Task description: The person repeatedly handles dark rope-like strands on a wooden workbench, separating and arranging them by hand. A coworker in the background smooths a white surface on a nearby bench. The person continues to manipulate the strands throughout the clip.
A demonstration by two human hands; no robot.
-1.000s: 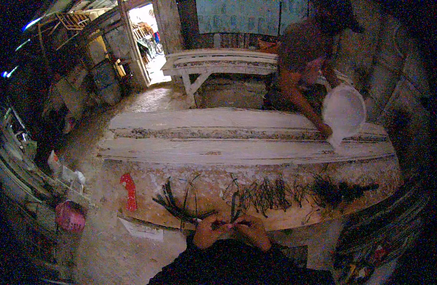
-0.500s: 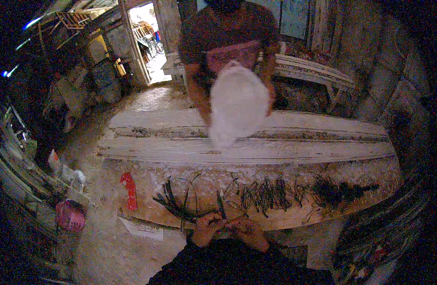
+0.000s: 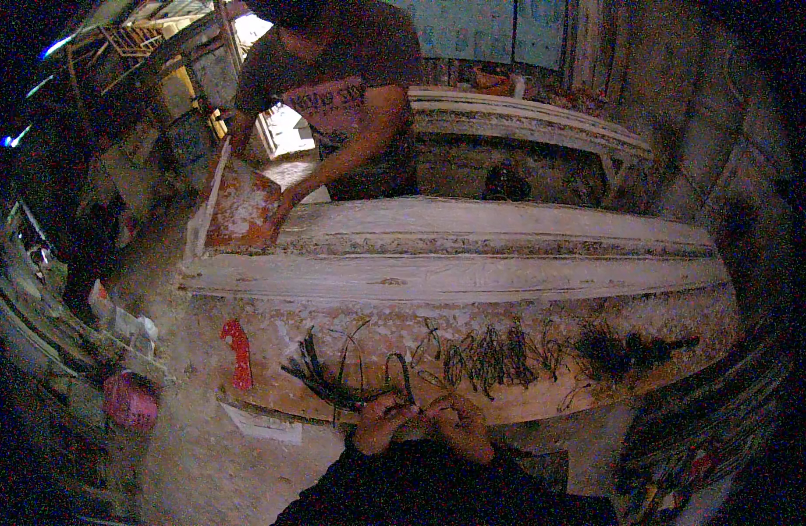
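Note:
At the table's near edge, my left hand point(image 3: 381, 422) and my right hand point(image 3: 458, 424) are close together, fingers pinched. A thin dark strip point(image 3: 401, 366) rises from between them and bends over in a narrow loop. My left fingers grip its lower end; what my right fingers pinch is too small to make out. Beside my left hand lies a bundle of dark strips point(image 3: 311, 368), splayed at its far end. Beyond my right hand, several knotted dark cords point(image 3: 499, 358) lie in a row, leading to a tangled dark heap point(image 3: 622, 351).
A red piece point(image 3: 237, 352) lies on the table's left. White-dusted planks point(image 3: 464, 279) run across behind the cords. Opposite, a co-worker point(image 3: 350, 96) leans over, tilting a reddish-brown tray point(image 3: 245, 209) at the far left end. A pink basket point(image 3: 131, 401) stands on the floor.
The co-worker has moved left, and the pale blurred shape before them is gone; a tray is now tilted at the left end. The strip in my hands has bent into a loop.

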